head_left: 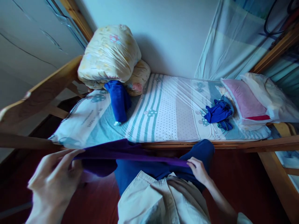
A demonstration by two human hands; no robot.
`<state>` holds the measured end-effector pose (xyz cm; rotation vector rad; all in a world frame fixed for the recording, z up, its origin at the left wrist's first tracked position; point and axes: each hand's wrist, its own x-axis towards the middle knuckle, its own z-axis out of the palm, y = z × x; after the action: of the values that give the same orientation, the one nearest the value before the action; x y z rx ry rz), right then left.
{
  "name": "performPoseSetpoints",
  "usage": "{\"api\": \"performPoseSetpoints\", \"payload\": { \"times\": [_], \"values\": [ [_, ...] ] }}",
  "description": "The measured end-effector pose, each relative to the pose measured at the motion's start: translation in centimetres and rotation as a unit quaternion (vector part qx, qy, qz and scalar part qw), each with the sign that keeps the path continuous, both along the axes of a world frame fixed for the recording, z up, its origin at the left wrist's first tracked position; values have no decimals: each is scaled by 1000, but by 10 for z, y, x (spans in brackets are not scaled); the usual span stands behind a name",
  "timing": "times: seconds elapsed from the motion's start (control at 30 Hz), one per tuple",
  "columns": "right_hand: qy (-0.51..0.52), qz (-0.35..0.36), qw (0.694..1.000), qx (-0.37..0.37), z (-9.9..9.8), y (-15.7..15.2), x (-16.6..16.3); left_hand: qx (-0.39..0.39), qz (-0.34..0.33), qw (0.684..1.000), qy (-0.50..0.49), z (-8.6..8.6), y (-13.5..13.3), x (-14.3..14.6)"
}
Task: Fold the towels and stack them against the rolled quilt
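A dark purple cloth (135,155) is stretched between my two hands, above my lap and just in front of the bed's near edge. Its kind of garment cannot be made out. At the lower left, my left hand (58,174) pinches one end of it with the fingers closed. My right hand (198,169) grips the other end between thumb and fingers, near my right knee. On the bed beyond lie a folded blue cloth (119,102) on the left and a crumpled blue cloth (218,111) on the right.
The bed (163,124) has a striped, dotted sheet and a wooden frame (28,141). A floral quilt bundle (109,56) sits at its left end. A pink pillow (245,98) and a plastic-wrapped bundle (275,96) lie at the right. A pale curtain (224,46) hangs behind.
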<state>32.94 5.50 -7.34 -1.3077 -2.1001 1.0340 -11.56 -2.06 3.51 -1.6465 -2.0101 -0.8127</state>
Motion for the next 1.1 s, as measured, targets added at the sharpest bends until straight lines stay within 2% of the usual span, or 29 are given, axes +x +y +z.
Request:
{"api": "performPoseSetpoints", "payload": {
  "times": [0.1,0.23,0.33,0.47,0.57,0.73,0.87,1.0,1.1],
  "values": [
    [38,-73,989,121,38,33,17,-7,-12,1000,8,-15,9,-13],
    [27,-98,959,264,94,64,39,-22,-16,999,32,-41,25,-26],
    [-3,-126,927,354,127,75,58,-13,-3,999,47,-58,36,-29],
    [-66,-142,884,441,153,88,89,10,28,999,38,-67,47,-30],
    [-108,-128,868,467,162,97,116,26,5,1000,9,-56,50,-33],
    [-139,-95,886,433,168,95,156,-22,-128,990,-52,-14,37,-35],
    [-139,-125,926,327,169,86,176,-41,-111,989,-89,16,28,-30],
    [-134,-175,960,173,171,95,177,-59,-127,986,-89,36,46,-30],
    [-134,-176,971,89,177,106,174,-57,-134,986,-82,46,59,-35]
  ]
}}
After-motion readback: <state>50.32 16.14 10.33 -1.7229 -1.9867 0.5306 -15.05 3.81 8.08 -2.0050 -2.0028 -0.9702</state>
